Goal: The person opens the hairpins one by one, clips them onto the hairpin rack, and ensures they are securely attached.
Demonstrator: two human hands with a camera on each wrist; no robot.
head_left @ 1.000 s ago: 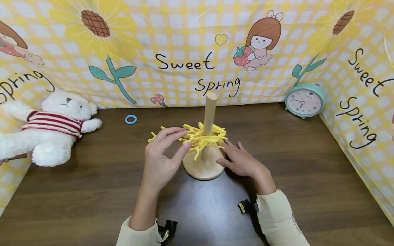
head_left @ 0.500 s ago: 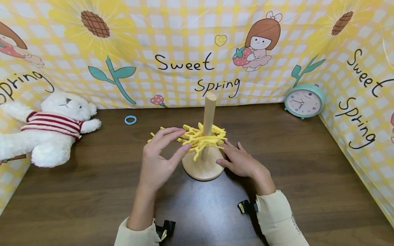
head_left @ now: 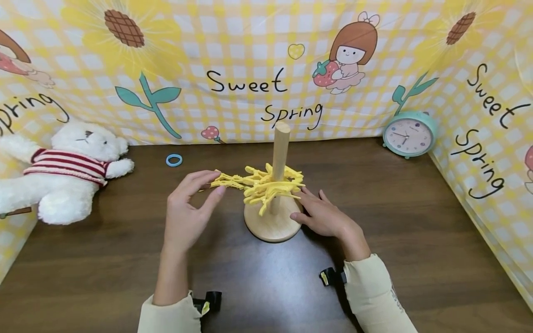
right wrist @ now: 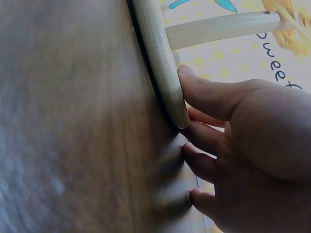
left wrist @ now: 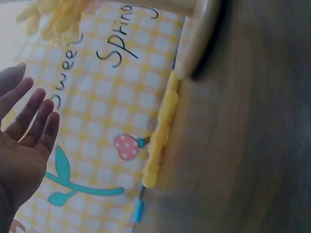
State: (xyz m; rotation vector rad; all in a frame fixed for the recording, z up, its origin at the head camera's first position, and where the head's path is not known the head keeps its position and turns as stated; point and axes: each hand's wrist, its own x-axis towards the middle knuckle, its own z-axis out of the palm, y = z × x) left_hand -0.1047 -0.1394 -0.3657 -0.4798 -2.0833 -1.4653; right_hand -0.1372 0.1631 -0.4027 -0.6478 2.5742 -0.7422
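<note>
A wooden stand (head_left: 272,227) with a round base and upright pole stands mid-table. Yellow branch-like pieces (head_left: 270,188) are stacked around its pole, above the base. More yellow pieces (head_left: 228,179) lie on the table left of the base; the left wrist view shows them edge-on as a low yellow row (left wrist: 160,133). My left hand (head_left: 185,212) is over the left end of that row, thumb and fingers apart, with nothing between them. My right hand (head_left: 326,216) holds the base's right edge, the thumb (right wrist: 204,92) on top and a finger against the rim.
A blue ring (head_left: 174,160) lies at the back left. A white teddy bear (head_left: 77,171) in a striped shirt lies at the far left. At the back right stands a green alarm clock (head_left: 409,135). Checked yellow cloth (head_left: 241,46) walls in the back and sides.
My left hand has moved left, away from the stacked pieces, uncovering the yellow pieces on the table. The right hand stays at the base. The stack looks unchanged.
</note>
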